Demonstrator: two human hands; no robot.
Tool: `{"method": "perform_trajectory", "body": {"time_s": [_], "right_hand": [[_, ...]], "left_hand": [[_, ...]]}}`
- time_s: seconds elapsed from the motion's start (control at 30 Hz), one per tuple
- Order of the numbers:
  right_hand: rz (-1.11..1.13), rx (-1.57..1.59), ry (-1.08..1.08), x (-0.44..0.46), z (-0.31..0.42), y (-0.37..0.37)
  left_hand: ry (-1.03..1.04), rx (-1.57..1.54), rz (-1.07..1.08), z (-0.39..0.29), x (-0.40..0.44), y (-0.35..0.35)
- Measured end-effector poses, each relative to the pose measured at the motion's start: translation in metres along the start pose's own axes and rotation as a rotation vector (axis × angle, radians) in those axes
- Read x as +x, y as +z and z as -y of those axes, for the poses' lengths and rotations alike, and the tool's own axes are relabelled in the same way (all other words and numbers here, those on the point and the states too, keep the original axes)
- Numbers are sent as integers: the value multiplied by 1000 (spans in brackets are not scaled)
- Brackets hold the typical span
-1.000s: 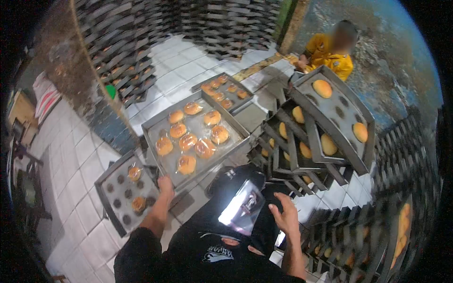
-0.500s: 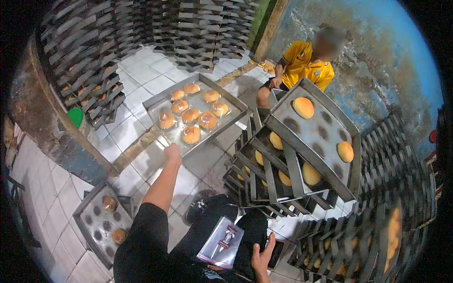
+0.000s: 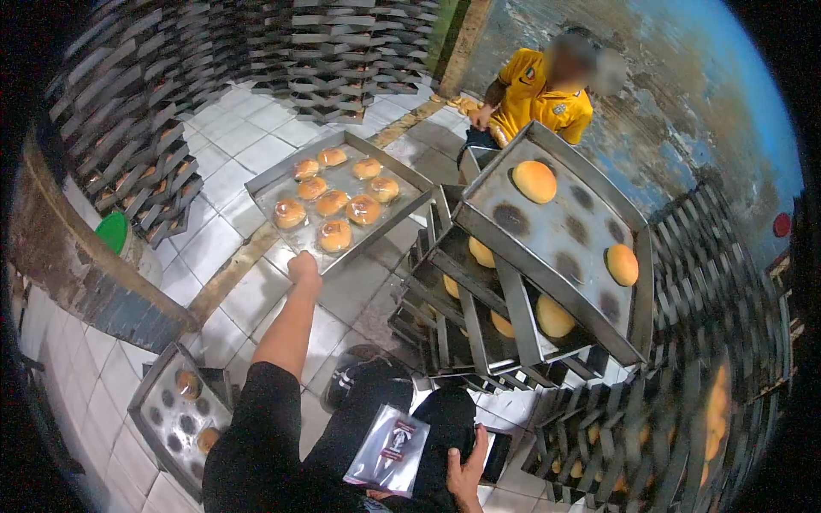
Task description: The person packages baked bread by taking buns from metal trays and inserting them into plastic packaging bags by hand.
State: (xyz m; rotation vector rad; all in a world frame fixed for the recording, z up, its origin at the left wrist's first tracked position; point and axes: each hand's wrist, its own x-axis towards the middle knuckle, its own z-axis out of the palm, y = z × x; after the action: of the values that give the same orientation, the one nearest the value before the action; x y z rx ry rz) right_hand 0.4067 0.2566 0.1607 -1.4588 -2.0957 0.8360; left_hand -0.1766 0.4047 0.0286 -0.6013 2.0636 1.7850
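My left hand [image 3: 305,269] reaches forward, fingers closed at the near edge of a metal baking tray [image 3: 376,232]. Several round golden buns [image 3: 333,203] in clear plastic wrappers lie on this tray. Low beside my right thigh is my right hand [image 3: 466,474], its thumb and fingers apart and nothing visible in it. On my lap lies a stack of clear printed plastic bags [image 3: 387,453]. To my right, a tilted tray [image 3: 547,244] with two unwrapped buns [image 3: 535,181] tops a stack of bun trays.
A person in a yellow shirt [image 3: 539,98] sits behind the right-hand stack. At lower left lies a tray [image 3: 162,427] with two wrapped buns. Tall stacks of trays [image 3: 359,60] line the back, left and right. A green lid [image 3: 111,232] tops a bucket at left.
The whole view has shifted slightly, so most things appear a little further left. My left hand stays at the tray's edge, and my right hand remains low by my thigh.
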Motion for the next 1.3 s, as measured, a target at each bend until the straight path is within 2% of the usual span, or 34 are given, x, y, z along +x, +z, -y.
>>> {"method": "perform_trajectory", "body": {"time_s": [0.2,0.27,0.33,0.4,0.67,0.9,1.0,1.07,1.13,1.27,1.3], "right_hand": [[-7,-7,-48,2,-14,3],[-12,-1,-59,2,-18,4],[-12,3,-65,3,-16,4],[-9,0,-57,2,-14,3],[-10,-2,-48,3,-12,4],[13,2,-19,7,-6,2],[19,-1,-19,7,-6,2],[25,-14,-26,6,-8,3],[21,26,-33,8,-9,3],[12,89,7,9,-7,2],[22,98,21,10,-7,-2]], "left_hand": [[2,-45,5,26,37,26],[294,403,75,58,80,35],[287,384,78,54,70,34],[-23,-96,19,6,-6,19],[-30,-101,14,-6,-28,19],[4,-76,-56,9,-7,35],[-47,-171,-33,10,-10,32],[131,151,105,44,41,60],[197,229,201,44,41,72],[132,-14,316,16,-7,94],[159,0,399,1,-41,76]]}}
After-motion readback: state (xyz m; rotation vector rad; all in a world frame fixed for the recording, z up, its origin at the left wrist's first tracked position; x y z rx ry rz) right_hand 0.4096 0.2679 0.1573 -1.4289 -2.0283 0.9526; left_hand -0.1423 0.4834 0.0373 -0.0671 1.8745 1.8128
